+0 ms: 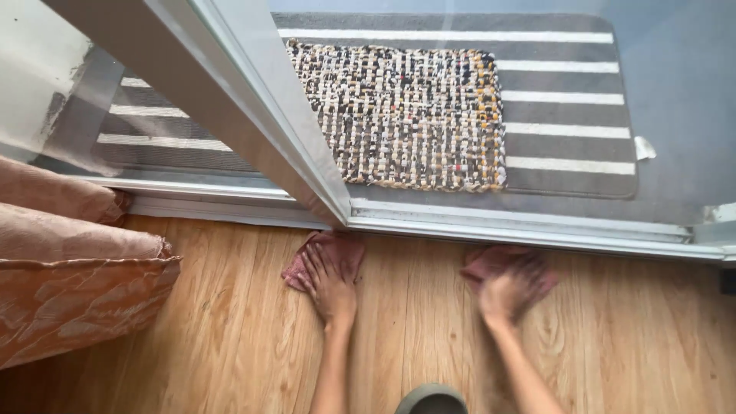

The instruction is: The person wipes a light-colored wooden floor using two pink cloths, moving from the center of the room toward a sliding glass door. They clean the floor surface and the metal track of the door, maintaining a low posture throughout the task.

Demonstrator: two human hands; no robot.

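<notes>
My left hand (330, 280) lies flat, fingers spread, on a pink cloth (343, 247) pressed to the wooden floor (230, 322) just below the sliding door's metal track (491, 225). My right hand (506, 290) is blurred and rests on a second pink cloth (491, 259) on the floor, a little to the right. Both cloths lie close to the track's edge. Both forearms reach up from the bottom of the view.
A glass sliding door with a slanted metal frame (253, 115) stands ahead. Beyond it lie a woven multicoloured mat (406, 115) on a grey striped mat (567, 115). An orange curtain (69, 268) bunches at the left. A grey rounded object (432, 400) sits at the bottom edge.
</notes>
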